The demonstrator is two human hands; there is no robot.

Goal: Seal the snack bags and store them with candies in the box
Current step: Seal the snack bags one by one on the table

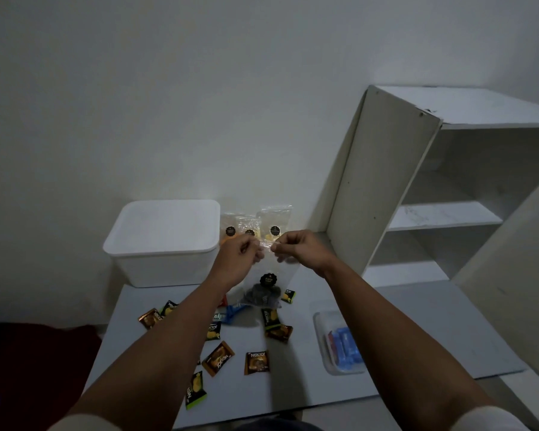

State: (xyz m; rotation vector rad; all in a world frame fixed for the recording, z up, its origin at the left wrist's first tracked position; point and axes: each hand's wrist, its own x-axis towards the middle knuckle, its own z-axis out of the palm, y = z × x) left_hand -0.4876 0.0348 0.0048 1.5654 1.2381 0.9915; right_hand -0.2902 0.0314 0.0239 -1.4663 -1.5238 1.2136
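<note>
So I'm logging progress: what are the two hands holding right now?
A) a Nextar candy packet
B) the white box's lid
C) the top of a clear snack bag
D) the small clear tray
C: the left hand and right hand pinch the top edge of the clear snack bag, which hangs above the table.

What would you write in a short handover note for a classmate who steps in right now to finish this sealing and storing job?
Left hand and right hand: both pinch the top edge of a clear bag with dark snacks, held above the table.
Three more bags stand against the wall beside the white box; whether they are sealed cannot be told.
Candies lie scattered on the table.
A clear tray with blue items sits to the right.
Done: nothing visibly stored; the box looks lidded.
Left: finish sealing this bag, check the others, open the box, load bags and candies.
</note>
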